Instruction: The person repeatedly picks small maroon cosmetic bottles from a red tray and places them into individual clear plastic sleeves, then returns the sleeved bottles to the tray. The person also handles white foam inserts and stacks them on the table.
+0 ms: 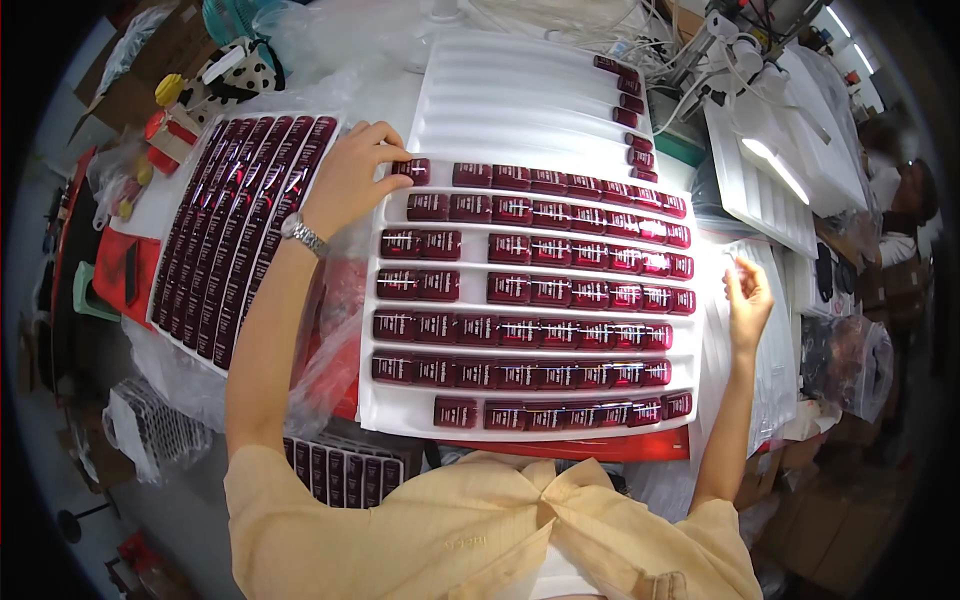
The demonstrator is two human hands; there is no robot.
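My left hand pinches a glossy dark-red block-shaped container at the ribbed white plastic tray's far left corner. My right hand, right of it, is curled; contents undeterminable. Seven rows mostly filled; gaps outstanding.

The upper tray lies clear leftward; dark-red bottles line its right.

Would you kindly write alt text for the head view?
A person's left hand pinches a small dark red container at the left end of the far row of a white tray holding many more; the right hand is beyond the tray's right edge. Slanting rows of similar containers lie at left.
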